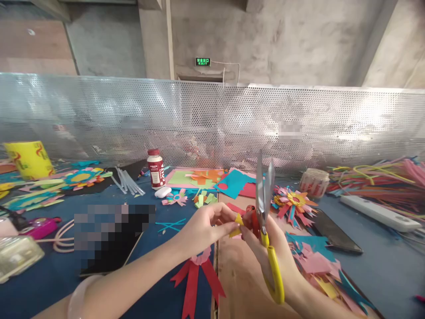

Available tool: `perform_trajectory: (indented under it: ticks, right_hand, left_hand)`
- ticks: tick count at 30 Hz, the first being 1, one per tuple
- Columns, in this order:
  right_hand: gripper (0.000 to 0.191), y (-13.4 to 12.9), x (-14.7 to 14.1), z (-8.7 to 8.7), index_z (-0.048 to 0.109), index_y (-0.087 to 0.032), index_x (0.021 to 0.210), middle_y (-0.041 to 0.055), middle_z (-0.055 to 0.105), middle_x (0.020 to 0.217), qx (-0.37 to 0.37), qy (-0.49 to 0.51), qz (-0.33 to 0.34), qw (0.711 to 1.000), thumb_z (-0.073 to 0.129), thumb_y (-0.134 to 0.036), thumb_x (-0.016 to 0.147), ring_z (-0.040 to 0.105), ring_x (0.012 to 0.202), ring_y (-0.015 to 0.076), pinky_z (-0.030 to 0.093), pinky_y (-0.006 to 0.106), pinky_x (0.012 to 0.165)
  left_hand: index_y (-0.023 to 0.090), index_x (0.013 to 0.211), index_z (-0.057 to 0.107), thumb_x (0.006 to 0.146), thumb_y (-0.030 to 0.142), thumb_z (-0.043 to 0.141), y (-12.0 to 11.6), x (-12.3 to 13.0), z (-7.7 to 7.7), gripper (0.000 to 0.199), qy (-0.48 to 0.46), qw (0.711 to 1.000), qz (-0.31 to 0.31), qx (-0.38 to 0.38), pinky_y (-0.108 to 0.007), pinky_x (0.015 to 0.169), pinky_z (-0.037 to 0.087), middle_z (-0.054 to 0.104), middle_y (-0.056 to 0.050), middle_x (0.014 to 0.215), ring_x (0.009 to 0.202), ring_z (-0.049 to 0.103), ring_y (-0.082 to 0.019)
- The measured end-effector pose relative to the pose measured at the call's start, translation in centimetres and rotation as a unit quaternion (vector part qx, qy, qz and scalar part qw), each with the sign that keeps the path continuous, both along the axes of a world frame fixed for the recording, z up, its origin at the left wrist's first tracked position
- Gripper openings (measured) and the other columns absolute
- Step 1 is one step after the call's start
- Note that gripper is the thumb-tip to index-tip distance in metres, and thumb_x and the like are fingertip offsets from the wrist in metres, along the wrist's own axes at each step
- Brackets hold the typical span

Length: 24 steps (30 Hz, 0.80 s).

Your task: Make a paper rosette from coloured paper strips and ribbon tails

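Note:
Between the fingertips of my left hand (207, 226) is a small piece of yellow paper (236, 225), pinched over the middle of the table. My right hand (270, 248) meets it there, its fingertips touching the same piece. Scissors (264, 204) with red and yellow handles hang on my right hand, blades pointing up and slightly apart. Just below my left hand lies a rosette with red paper ribbons (191, 288) and a pink ring, partly hidden by the hand. Beneath my right hand is a brown board (239, 283).
Colored paper sheets (235, 182) and a Costa bottle (156, 170) stand at the back. To the right are a paper flower (294, 201), a dark phone (337, 230), paper scraps (318, 261), a glass jar (314, 182) and a white power strip (378, 212). Glue sticks (129, 181) lie left.

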State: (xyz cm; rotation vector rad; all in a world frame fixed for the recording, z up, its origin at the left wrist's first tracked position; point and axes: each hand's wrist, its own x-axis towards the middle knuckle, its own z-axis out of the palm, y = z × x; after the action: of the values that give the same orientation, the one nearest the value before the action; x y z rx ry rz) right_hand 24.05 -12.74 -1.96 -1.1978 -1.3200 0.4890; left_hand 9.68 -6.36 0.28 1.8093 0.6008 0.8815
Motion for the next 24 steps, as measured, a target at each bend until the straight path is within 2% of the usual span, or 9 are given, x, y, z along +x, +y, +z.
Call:
perform_trajectory:
  ticks: [2, 6, 10, 14, 16, 18, 21, 24]
  right_hand:
    - [0.012, 0.1, 0.0, -0.1, 0.05, -0.021, 0.078, -0.0033, 0.051, 0.07, -0.02, -0.002, 0.014, 1.0, 0.055, -0.032, 0.079, 0.049, 0.063, 0.0129, 0.043, 0.023, 0.057]
    - [0.018, 0.6, 0.3, -1.2, 0.049, -0.02, 0.086, 0.0007, 0.055, 0.08, -0.034, 0.009, 0.047, 0.998, 0.053, -0.037, 0.081, 0.052, 0.067, 0.0151, 0.044, 0.024, 0.055]
    - [0.024, 1.2, 0.9, -2.4, 0.05, -0.02, 0.092, 0.0055, 0.056, 0.096, -0.069, 0.013, 0.08, 0.994, 0.051, -0.042, 0.081, 0.056, 0.078, 0.0194, 0.05, 0.034, 0.066]
    - [0.026, 1.2, 1.1, -2.3, 0.052, -0.022, 0.1, 0.0052, 0.056, 0.103, -0.072, -0.019, 0.082, 0.994, 0.053, -0.039, 0.08, 0.055, 0.089, 0.0215, 0.047, 0.039, 0.078]
    - [0.025, 1.2, 0.7, -1.9, 0.052, -0.022, 0.1, 0.0033, 0.057, 0.098, -0.082, -0.008, 0.093, 0.992, 0.051, -0.039, 0.081, 0.056, 0.084, 0.0193, 0.047, 0.036, 0.076]
    - [0.02, 1.1, 0.0, -1.5, 0.052, -0.022, 0.09, -0.0001, 0.057, 0.082, -0.111, 0.023, 0.076, 0.991, 0.048, -0.04, 0.083, 0.056, 0.07, 0.0161, 0.048, 0.03, 0.065]
    - [0.024, 1.1, -0.9, -0.9, 0.051, -0.02, 0.08, -0.0041, 0.051, 0.062, -0.147, 0.062, 0.044, 0.986, 0.043, -0.042, 0.086, 0.05, 0.051, 0.0121, 0.043, 0.025, 0.048]
    - [0.025, 0.9, -1.2, -0.7, 0.053, -0.018, 0.083, -0.0051, 0.05, 0.06, -0.154, 0.071, 0.049, 0.984, 0.045, -0.04, 0.088, 0.048, 0.046, 0.0091, 0.041, 0.022, 0.043]
  left_hand:
    - [0.018, 0.076, 0.061, 0.074, 0.029, 0.064, 0.3, 0.1, 0.0, 0.011, -0.012, 0.999, -0.001, -0.041, -0.029, 0.064, 0.046, 0.065, -0.004, 0.074, 0.07, 0.061, -0.017]
    - [0.018, 0.074, 0.062, 0.071, 0.026, 0.067, 0.8, -0.2, 0.3, 0.009, -0.061, 0.994, 0.058, -0.071, -0.03, 0.068, 0.047, 0.065, -0.004, 0.073, 0.069, 0.061, -0.016]
    - [0.018, 0.073, 0.062, 0.071, 0.025, 0.067, 1.1, -0.4, 1.0, 0.009, -0.117, 0.984, 0.106, -0.079, -0.03, 0.068, 0.049, 0.065, -0.004, 0.074, 0.067, 0.061, -0.015]
    - [0.017, 0.075, 0.062, 0.075, 0.029, 0.064, 1.1, -0.3, 1.9, 0.012, -0.171, 0.974, 0.134, -0.06, -0.028, 0.067, 0.051, 0.064, -0.004, 0.075, 0.07, 0.061, -0.015]
    - [0.016, 0.076, 0.062, 0.077, 0.031, 0.062, 1.1, 0.0, 2.5, 0.015, -0.201, 0.969, 0.134, -0.053, -0.029, 0.07, 0.051, 0.063, -0.004, 0.077, 0.073, 0.061, -0.015]
    - [0.016, 0.076, 0.061, 0.078, 0.032, 0.061, 1.1, 0.3, 3.3, 0.016, -0.221, 0.966, 0.126, -0.035, -0.03, 0.074, 0.051, 0.063, -0.004, 0.078, 0.075, 0.061, -0.015]
    - [0.017, 0.075, 0.06, 0.079, 0.031, 0.06, 1.1, 0.8, 4.3, 0.015, -0.224, 0.964, 0.143, 0.028, -0.029, 0.076, 0.049, 0.064, -0.003, 0.077, 0.076, 0.062, -0.015]
    - [0.018, 0.078, 0.06, 0.08, 0.031, 0.06, 1.0, 1.5, 4.9, 0.013, -0.236, 0.956, 0.158, 0.068, -0.028, 0.078, 0.048, 0.064, -0.003, 0.079, 0.081, 0.061, -0.015]
